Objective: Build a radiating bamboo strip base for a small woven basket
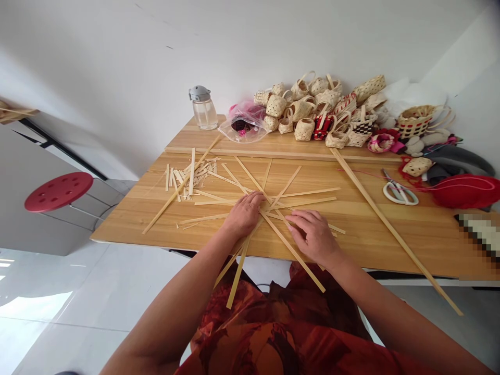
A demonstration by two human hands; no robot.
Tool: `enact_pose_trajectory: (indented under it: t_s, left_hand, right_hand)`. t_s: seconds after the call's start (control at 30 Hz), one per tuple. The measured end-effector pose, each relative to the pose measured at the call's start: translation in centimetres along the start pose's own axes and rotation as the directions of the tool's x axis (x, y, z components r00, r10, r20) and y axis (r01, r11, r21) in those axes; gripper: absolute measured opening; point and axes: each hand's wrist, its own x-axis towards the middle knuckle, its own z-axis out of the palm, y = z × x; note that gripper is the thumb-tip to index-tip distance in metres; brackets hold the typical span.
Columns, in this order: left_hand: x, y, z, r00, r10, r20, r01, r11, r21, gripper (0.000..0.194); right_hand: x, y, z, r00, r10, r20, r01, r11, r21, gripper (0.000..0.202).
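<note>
Several thin, flat bamboo strips [294, 251] cross one another in a star shape on the table, some ends hanging past its front edge. My left hand [247, 212] presses down at the left of the crossing, its fingers together and closed over the strips. To the right of the centre is my right hand [314, 234], with thumb and forefinger closed around one of the strips near the crossing. The hands partly hide the middle of the star.
Bamboo offcuts [191, 177] and a long strip [182, 185] lie left; another long strip [398, 234] slants right. White-handled scissors [400, 191] rest beyond it. Along the back stand a water bottle [205, 109], a plastic bag [244, 125] and several small woven baskets [304, 129]. A red stool [58, 191] stands left.
</note>
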Motion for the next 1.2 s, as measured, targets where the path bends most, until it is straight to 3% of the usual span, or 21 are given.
enact_pose_trajectory:
  t_s: [0.67, 1.2]
  left_hand:
    - [-0.01, -0.05, -0.16, 0.997, 0.017, 0.072, -0.022, 0.996, 0.082, 0.057]
    - [0.0, -0.13, -0.24, 0.99, 0.031, 0.138, -0.045, 0.994, 0.096, 0.057]
  right_hand:
    - [0.09, -0.21, -0.12, 1.0, 0.014, 0.012, -0.014, 1.0, -0.003, 0.025]
    - [0.06, -0.08, -0.02, 1.0, 0.003, 0.009, -0.003, 1.0, -0.004, 0.026]
